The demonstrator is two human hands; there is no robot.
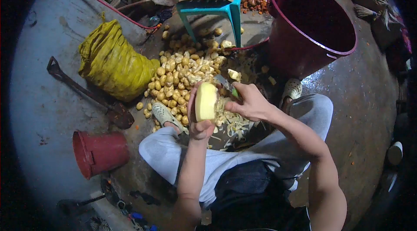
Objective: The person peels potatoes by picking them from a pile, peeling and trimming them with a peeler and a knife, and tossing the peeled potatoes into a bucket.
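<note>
Fingers of the left hand (200,130) curl along the left flank of a large pale-yellow vegetable (205,103), the thumb pressed against its near end. Right of them, the fingers of the right hand (254,100) are bent around the green handle of a knife (224,82), its blade slanting away beside the vegetable's far end; whether the edge touches it I cannot tell.

Peeling of this piece looks well along, I judge: the face turned upward between the two hands is smooth and bare. Along the side nearest the right fingers runs a ragged, brownish margin, perhaps skin left to remove, perhaps loose peelings behind. What the left palm covers is hidden.

Below the right fingertips, peelings (236,127) litter the floor, so a fair amount of paring seems done. Just beyond the knife lies a pale chunk (234,74). Past the left fingertips spreads a heap of potatoes (173,87), many tan, others paler; how many are peeled is too small to tell.
</note>
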